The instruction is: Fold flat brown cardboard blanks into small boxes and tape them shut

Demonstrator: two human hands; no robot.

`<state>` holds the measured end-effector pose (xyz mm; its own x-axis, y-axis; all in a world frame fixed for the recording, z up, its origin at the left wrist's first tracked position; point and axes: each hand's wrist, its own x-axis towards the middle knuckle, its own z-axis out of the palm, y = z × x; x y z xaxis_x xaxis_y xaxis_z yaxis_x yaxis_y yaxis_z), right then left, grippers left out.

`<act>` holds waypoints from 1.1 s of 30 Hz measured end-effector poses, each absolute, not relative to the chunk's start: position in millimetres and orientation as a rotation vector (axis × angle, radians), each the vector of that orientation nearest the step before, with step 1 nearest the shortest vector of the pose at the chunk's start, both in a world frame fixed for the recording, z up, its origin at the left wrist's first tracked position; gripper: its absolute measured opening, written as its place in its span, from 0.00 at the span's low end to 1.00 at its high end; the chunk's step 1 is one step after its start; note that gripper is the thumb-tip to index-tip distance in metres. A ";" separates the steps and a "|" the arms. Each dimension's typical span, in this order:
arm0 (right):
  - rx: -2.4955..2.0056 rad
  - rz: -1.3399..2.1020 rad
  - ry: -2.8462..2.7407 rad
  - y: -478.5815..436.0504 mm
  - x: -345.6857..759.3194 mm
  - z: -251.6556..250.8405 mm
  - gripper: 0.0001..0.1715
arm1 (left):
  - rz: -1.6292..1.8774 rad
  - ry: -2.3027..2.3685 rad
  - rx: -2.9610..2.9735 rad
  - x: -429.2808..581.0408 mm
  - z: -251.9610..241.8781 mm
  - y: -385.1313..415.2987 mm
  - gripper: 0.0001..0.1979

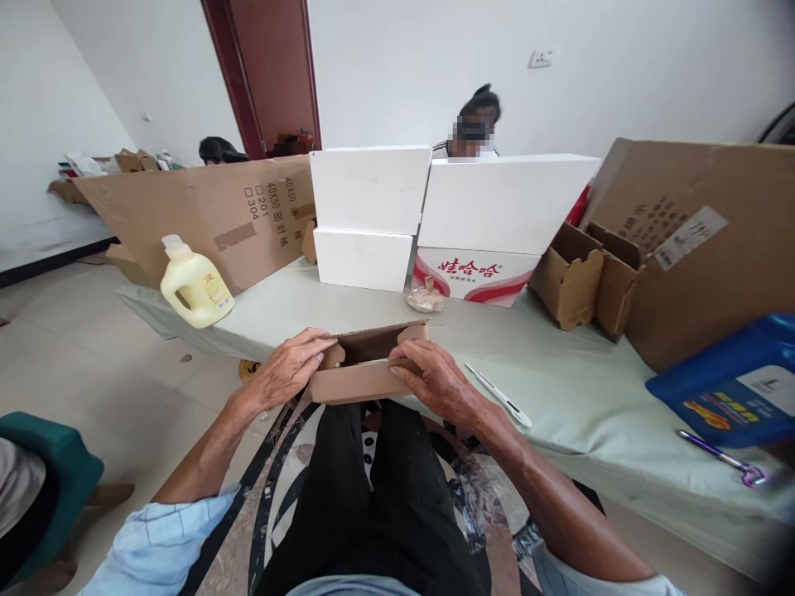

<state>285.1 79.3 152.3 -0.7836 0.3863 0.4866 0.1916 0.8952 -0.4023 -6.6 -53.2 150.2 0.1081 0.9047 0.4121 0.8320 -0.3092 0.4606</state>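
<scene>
A small brown cardboard box (pixel 360 384) with its top open sits at the near edge of the table, in front of my lap. My left hand (pixel 296 362) grips its left end, the fingers at the end flap. At the right end my right hand (pixel 428 372) is closed on the flap and side wall, with fingertips curled over the rim. The box's inside is dark and shows no clear contents. To the right of my right hand lies a white utility knife (pixel 498 396). Behind the box rests a crumpled clear plastic bag (pixel 426 299).
White boxes (pixel 373 194) stand stacked at the back. A yellow detergent bottle (pixel 197 285) is at left by a large carton (pixel 248 223). On the right are small open cartons (pixel 565 277), a blue jug (pixel 733 385) and a purple pen (pixel 714 454). A person (pixel 475 124) sits behind the boxes.
</scene>
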 end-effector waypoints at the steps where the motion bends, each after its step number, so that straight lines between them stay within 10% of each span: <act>1: -0.396 0.430 -2.481 76.1 286.7 152.8 0.04 | 1.014 1.765 2.217 -8.8 149.5 -49.9 0.22; 16: -0.240 0.229 -2.754 62.8 294.3 164.8 0.12 | 0.495 1.678 2.290 -6.0 168.0 -45.4 0.15; 21: -0.120 0.013 -2.770 76.2 300.2 168.1 0.18 | 0.457 1.459 2.227 -25.7 181.9 -43.3 0.29; 33: -0.350 0.264 -2.323 94.5 320.0 157.7 0.16 | 1.021 1.460 2.057 -35.6 162.8 -45.8 0.27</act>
<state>320.0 94.5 157.7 -0.6752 0.3279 0.6607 0.1710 0.9410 -0.2922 -35.6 -45.8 162.8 0.1800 0.9289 0.3237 0.6227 -0.3624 0.6934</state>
